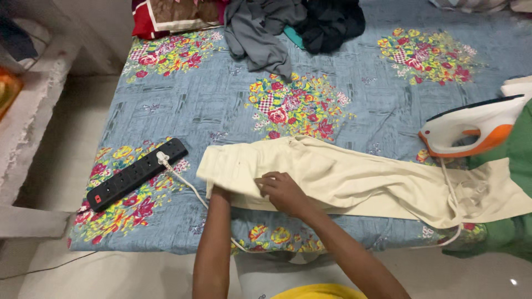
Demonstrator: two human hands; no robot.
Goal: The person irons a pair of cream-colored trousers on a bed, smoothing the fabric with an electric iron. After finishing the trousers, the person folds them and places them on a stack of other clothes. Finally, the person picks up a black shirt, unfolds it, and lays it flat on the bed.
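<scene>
Cream trousers [354,177] lie flat across the near side of a bed covered with a blue floral sheet [221,99]. My right hand [284,191] rests on the left end of the trousers, its fingers curled and pinching the fabric. My left hand [220,194] reaches to the same end, and its fingers are hidden under the cloth's edge, so its grip does not show. A white and orange iron [471,130] stands to the right, beyond the trousers, with its white cord trailing over them.
A black power strip [136,174] with a white plug and cord lies at the bed's left near corner. Grey and dark clothes [288,25] are piled at the far side beside a red pillow [166,14]. Green cloth [515,166] lies at the right.
</scene>
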